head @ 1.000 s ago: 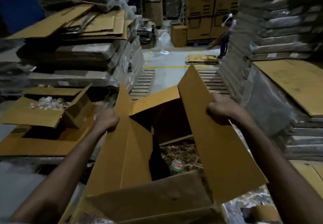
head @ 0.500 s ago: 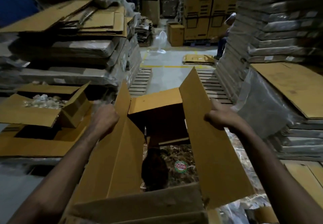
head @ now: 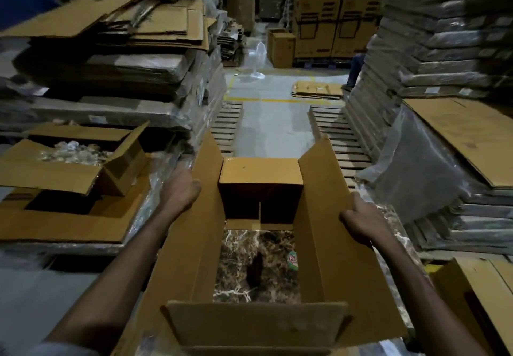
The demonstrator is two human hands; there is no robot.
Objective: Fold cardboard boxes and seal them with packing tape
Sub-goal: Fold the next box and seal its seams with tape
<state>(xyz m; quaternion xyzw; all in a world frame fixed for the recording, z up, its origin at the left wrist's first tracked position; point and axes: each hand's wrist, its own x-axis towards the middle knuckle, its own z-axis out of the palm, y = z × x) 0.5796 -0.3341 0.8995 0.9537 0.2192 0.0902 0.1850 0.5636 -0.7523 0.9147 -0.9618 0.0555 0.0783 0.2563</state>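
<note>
Cardboard box [head: 194, 244] sits between the two hands, opened up into a square tube with its flaps out. Right hand [head: 361, 222] clamps the outer edge of the box's right wall [head: 327, 217], thumb on the inner face and fingers wrapped over the edge. Left hand [head: 180, 192] is curled against the outer face of the left wall [head: 191, 258]. Its fingertips are hidden, so I can't tell whether it's actually pinching cardboard or just pressing. Both forearms run along the outside of the box. Far flap [head: 261, 172] sits level just beyond the hands, between the two walls. Near flap [head: 255, 325] is on the wearer's side of both hands, blurred. Straight down between the grips the box has no bottom closed: a dark marbled sheet [head: 249, 269] shows through, with a round sticker [head: 293, 260] on it close to the right wall, text not readable. Just outboard of the left hand is a second open carton [head: 69, 172] holding clear-wrapped items, resting on flattened cardboard. Above that is a pile of flat cartons [head: 138, 25]. Outboard of the right hand are plastic-wrapped stacks [head: 444, 50]. Beyond both hands are wooden pallets [head: 338, 133], then bare floor with a pedestal fan [head: 256, 58] well off.
</note>
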